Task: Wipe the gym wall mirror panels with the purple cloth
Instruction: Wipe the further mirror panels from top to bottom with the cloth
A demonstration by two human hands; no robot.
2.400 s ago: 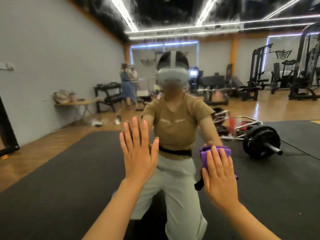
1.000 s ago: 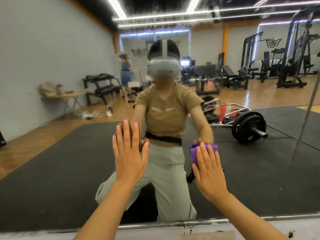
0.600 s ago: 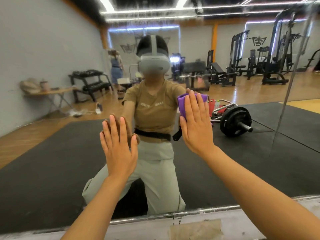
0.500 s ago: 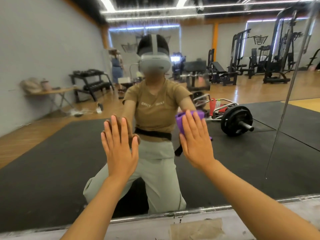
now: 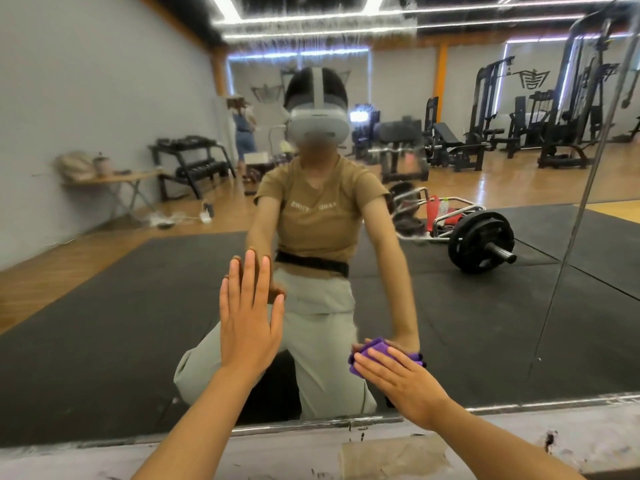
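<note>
purple cloth (image 5: 375, 349) pressed on mirror (image 5: 104, 306) beneath flat right hand (image 5: 405, 382).

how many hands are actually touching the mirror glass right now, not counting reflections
2. The left hand lies flat on the mirror at mid-height, fingers straight. The right hand presses the purple cloth against the glass low down, near the bottom edge.

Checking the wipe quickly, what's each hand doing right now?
Left hand: open, fingers straight, palm flat on the mirror.
Right hand: open, straight fingers pressing the purple cloth against the mirror's lower part.
</note>
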